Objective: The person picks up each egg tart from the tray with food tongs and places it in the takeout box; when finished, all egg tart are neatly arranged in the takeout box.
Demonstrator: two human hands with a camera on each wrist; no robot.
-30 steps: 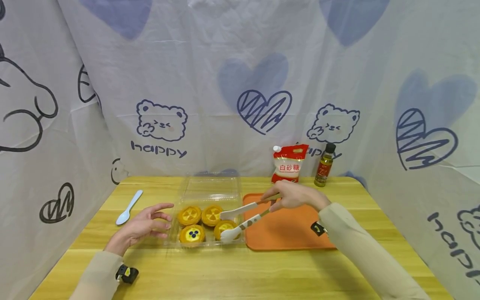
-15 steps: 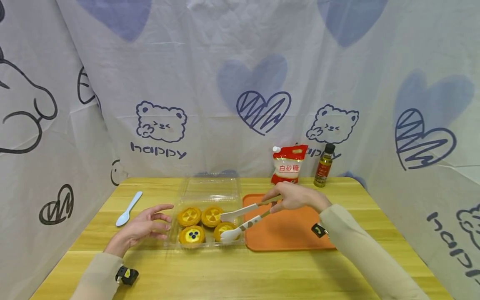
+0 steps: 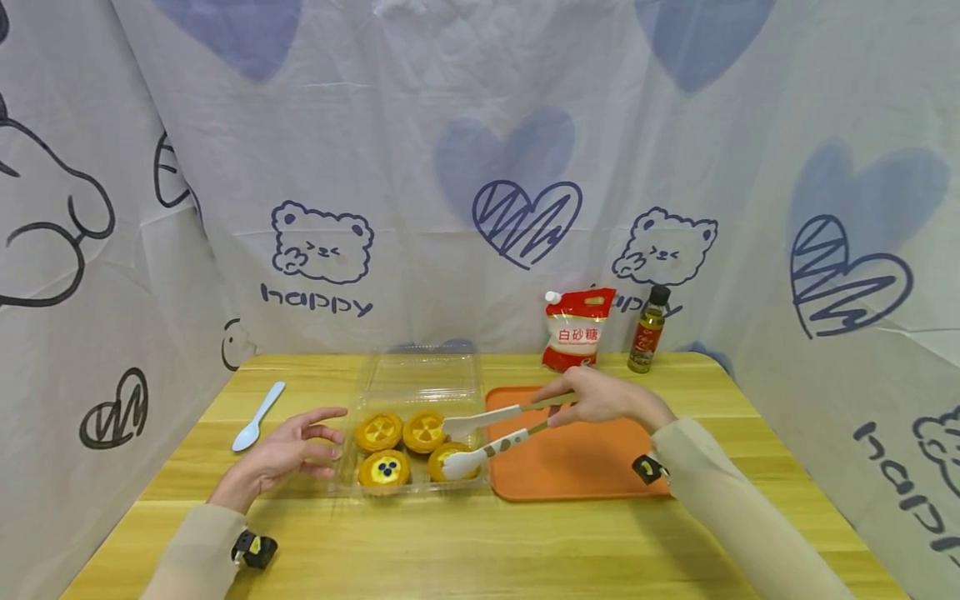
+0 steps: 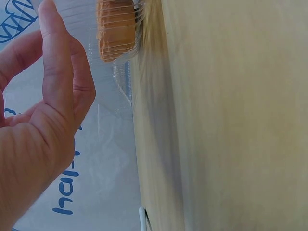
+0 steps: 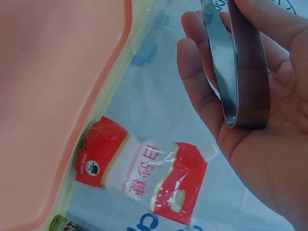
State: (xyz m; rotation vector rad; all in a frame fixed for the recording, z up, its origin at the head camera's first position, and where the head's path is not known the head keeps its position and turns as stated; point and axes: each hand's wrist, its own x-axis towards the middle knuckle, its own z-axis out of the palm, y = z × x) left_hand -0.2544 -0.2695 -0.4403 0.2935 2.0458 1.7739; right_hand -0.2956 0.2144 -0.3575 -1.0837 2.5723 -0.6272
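My right hand (image 3: 603, 396) grips a pair of tongs (image 3: 491, 417) over the orange tray; the steel bend shows in the palm in the right wrist view. The white tips reach left into an open clear plastic container (image 3: 420, 375) holding several egg tarts. One tip lies over the front right tart (image 3: 465, 468); the other is beside the back right tart (image 3: 424, 432). A berry-topped tart (image 3: 385, 471) sits front left, a plain-topped tart (image 3: 378, 431) behind it. Left of the container, my left hand (image 3: 288, 450) hovers with relaxed, spread fingers, holding nothing.
An orange tray (image 3: 577, 467) lies right of the container. Behind it stand a red and white sugar bag (image 3: 577, 333) and a small oil bottle (image 3: 647, 333). A pale blue spoon (image 3: 258, 417) lies at the left of the wooden table (image 3: 450, 550), with a printed cloth behind.
My right hand has shifted slightly right, drawing the tongs a little with it. The left hand, tarts and container stay where they were.
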